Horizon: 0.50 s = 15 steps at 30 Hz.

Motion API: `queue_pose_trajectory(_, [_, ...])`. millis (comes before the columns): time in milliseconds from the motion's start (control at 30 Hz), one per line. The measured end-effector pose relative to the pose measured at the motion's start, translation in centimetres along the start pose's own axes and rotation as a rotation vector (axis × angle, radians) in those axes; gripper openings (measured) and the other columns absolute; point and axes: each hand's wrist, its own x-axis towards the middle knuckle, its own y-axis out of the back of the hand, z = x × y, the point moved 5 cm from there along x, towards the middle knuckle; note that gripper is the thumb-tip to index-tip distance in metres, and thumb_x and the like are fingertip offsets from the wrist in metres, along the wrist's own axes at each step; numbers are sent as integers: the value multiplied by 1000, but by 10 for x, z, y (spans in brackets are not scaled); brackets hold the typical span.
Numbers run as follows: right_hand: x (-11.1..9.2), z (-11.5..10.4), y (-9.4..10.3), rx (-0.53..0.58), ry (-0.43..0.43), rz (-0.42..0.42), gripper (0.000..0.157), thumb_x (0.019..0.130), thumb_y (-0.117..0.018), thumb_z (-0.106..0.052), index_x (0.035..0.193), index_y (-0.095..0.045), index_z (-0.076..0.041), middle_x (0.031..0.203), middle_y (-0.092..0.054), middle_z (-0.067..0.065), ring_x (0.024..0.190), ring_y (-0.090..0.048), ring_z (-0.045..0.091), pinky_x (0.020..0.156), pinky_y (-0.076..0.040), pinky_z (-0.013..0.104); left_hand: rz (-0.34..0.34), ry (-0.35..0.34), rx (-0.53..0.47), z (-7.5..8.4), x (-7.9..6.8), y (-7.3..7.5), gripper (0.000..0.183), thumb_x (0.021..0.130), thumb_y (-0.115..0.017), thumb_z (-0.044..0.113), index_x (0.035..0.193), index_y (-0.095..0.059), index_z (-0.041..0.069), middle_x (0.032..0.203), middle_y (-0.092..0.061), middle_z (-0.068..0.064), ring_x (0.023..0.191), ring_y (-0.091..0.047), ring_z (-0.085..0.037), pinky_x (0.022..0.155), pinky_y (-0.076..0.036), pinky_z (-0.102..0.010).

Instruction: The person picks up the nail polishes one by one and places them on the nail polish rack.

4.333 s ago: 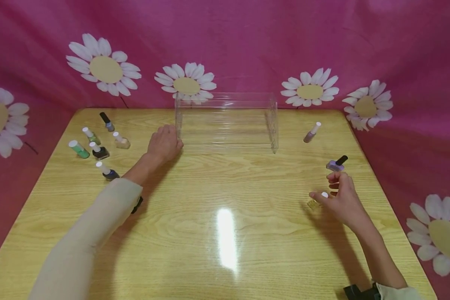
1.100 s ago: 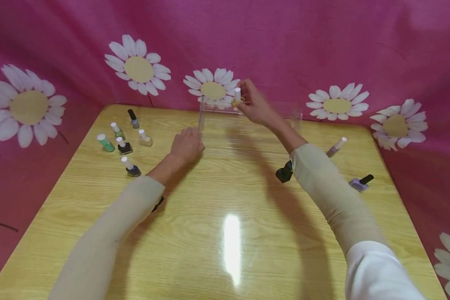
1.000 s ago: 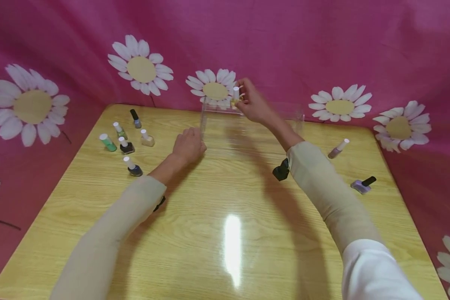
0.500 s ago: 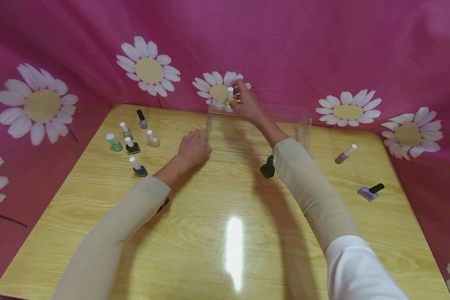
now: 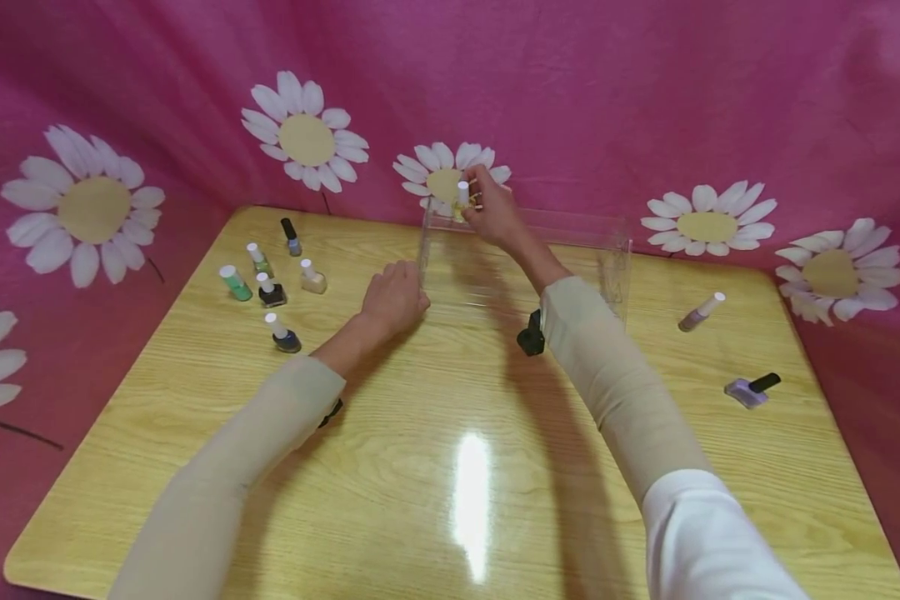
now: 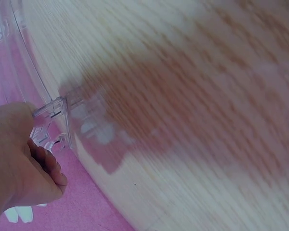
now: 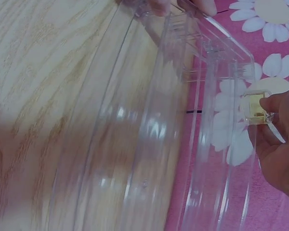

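Note:
A clear tiered plastic rack [image 5: 525, 267] stands at the back of the table. My left hand [image 5: 393, 296] grips its left end, with curled fingers and thumb at the side panel in the left wrist view. My right hand [image 5: 491, 208] pinches a small nail polish bottle [image 7: 256, 108] with pale yellow polish. Its white cap [image 5: 462, 192] points up in the head view. The bottle is at the rack's top rear tier, near the left end. In the right wrist view the rack's long steps [image 7: 149, 134] run below and beside it.
Several nail polish bottles stand at the left, among them a green one [image 5: 236, 283], a black one [image 5: 272, 292] and a dark blue one [image 5: 285, 337]. At the right are a mauve bottle [image 5: 697, 315] and a lilac bottle [image 5: 746, 392] with a black cap. A pink flowered cloth [image 5: 570, 100] hangs behind.
My right hand has picked up the yellow nail polish from the right of the table and carried it to the rack's rear left, lately shifting slightly left. My left hand stays on the rack.

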Motion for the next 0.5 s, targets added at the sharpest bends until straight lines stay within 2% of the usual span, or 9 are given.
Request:
queue_pose_trajectory(267, [-1,6,-1,3,-11,-21,38,87,-57,12,120,-43,0,111,-61,23,97,-63,31,82,-49,32,3,-12,24,2,-1,0,23,94,-54,19,105,-51,-1,97,-55,-14,91,-55,-31,77,-49,-46])
queue_pose_trajectory(500, [-1,5,-1,-6,-41,-13,35,88,-59,10,118,-45,0,116,-63,24,107,-63,33,87,-51,35,9,-5,23,1,0,0,22,94,-53,18,105,-51,-1,99,-56,-15,93,-55,-32,77,-49,-46])
